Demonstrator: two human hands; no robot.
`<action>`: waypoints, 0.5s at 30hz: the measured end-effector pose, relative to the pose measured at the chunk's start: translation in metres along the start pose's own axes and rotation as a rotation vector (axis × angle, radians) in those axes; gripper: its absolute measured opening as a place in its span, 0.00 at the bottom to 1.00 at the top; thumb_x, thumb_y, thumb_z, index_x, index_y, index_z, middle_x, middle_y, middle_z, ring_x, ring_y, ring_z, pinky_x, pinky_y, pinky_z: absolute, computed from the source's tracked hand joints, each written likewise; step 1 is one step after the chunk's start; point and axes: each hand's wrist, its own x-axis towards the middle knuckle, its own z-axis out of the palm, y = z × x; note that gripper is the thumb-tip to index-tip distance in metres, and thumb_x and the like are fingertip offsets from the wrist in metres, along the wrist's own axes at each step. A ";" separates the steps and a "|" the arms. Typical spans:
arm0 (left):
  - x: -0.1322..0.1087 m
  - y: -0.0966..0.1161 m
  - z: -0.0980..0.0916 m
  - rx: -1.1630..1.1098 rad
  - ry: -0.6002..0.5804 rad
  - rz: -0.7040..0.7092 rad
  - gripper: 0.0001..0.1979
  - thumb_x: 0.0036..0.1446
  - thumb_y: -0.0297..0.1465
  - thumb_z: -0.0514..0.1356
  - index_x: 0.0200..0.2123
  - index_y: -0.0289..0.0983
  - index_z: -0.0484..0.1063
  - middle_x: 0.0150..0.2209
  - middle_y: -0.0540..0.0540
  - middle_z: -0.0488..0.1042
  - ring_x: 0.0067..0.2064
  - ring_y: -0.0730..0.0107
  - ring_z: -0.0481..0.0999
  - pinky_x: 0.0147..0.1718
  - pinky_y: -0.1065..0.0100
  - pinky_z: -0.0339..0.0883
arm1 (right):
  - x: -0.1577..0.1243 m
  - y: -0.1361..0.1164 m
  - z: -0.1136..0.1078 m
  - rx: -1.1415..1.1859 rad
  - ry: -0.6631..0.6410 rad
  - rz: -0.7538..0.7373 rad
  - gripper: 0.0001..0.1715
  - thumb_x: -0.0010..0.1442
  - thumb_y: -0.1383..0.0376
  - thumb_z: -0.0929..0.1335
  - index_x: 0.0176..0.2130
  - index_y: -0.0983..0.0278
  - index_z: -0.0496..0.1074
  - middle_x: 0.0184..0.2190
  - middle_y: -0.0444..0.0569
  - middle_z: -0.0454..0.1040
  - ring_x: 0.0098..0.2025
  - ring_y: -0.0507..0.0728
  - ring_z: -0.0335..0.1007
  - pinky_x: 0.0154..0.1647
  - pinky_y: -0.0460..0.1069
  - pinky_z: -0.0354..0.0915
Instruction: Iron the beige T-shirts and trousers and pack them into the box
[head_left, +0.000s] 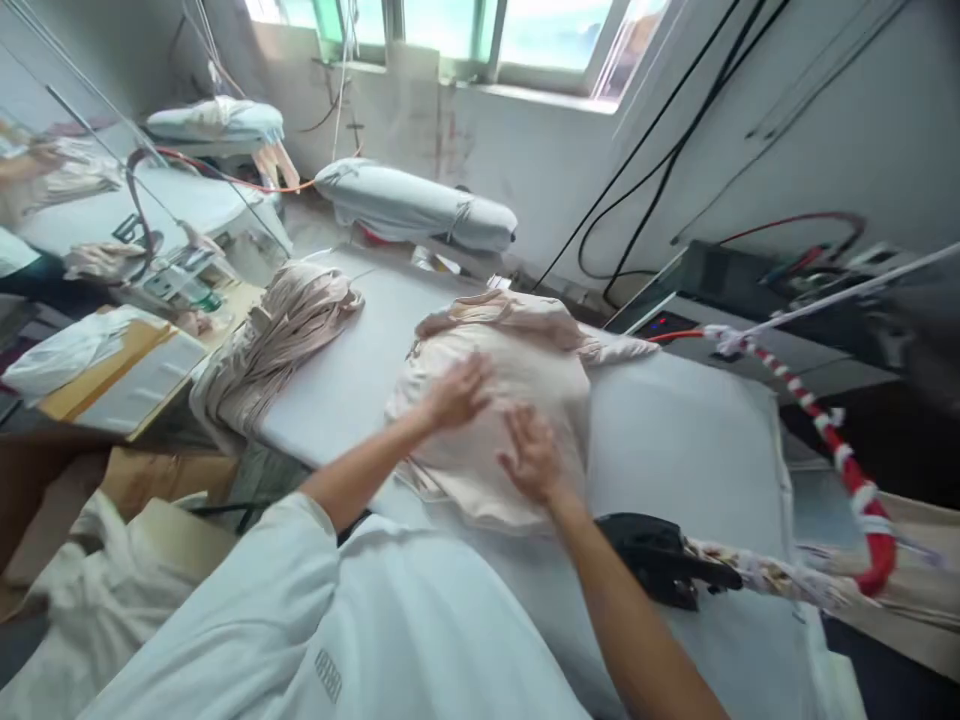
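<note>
A pale pink garment (510,370) lies folded on the white padded ironing table (675,440). My left hand (456,392) rests flat on its middle, fingers stretched out. Just to the right, my right hand (531,455) presses on the same garment near its front edge, its fingers spread too. Neither hand grips anything. A black iron (658,558) sits on the table close to my right forearm.
A stack of pink garments (281,335) hangs over the table's left end. Behind it stands a padded sleeve board (416,205). A red-and-white wrapped hose (840,460) runs from the iron up to the right. Boxes and bags (105,365) crowd the left side.
</note>
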 end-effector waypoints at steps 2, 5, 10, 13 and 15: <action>-0.078 0.050 0.070 -0.103 -0.267 0.069 0.31 0.74 0.43 0.63 0.75 0.41 0.69 0.79 0.36 0.60 0.82 0.52 0.56 0.79 0.46 0.51 | -0.066 0.022 0.078 -0.036 -0.133 -0.020 0.41 0.69 0.49 0.65 0.74 0.59 0.68 0.76 0.60 0.63 0.80 0.73 0.52 0.79 0.71 0.50; -0.169 0.085 0.100 -0.132 -0.355 -0.194 0.29 0.73 0.45 0.63 0.73 0.45 0.71 0.79 0.37 0.61 0.81 0.47 0.56 0.78 0.40 0.50 | -0.146 0.071 0.117 -0.058 -0.129 0.036 0.33 0.71 0.52 0.65 0.69 0.57 0.75 0.74 0.58 0.68 0.76 0.72 0.59 0.77 0.66 0.55; -0.142 0.104 0.091 -0.415 -0.510 -0.075 0.27 0.71 0.46 0.64 0.68 0.41 0.77 0.64 0.35 0.79 0.65 0.52 0.78 0.66 0.57 0.69 | -0.145 0.109 0.077 0.057 -0.244 0.242 0.19 0.71 0.62 0.64 0.40 0.61 0.84 0.46 0.59 0.83 0.52 0.65 0.78 0.53 0.52 0.68; -0.089 0.139 0.107 -0.460 -0.676 0.042 0.30 0.65 0.56 0.67 0.59 0.41 0.82 0.52 0.39 0.84 0.55 0.52 0.82 0.58 0.60 0.73 | -0.110 0.098 0.056 0.182 -0.307 0.287 0.13 0.66 0.60 0.68 0.33 0.62 0.79 0.32 0.52 0.80 0.39 0.60 0.76 0.40 0.49 0.65; -0.067 0.148 0.109 -0.409 -0.642 -0.075 0.23 0.62 0.52 0.70 0.49 0.40 0.84 0.48 0.39 0.83 0.51 0.52 0.82 0.55 0.59 0.73 | -0.088 0.086 0.045 0.251 -0.262 0.275 0.17 0.67 0.54 0.66 0.34 0.62 0.77 0.28 0.48 0.77 0.34 0.58 0.72 0.36 0.47 0.63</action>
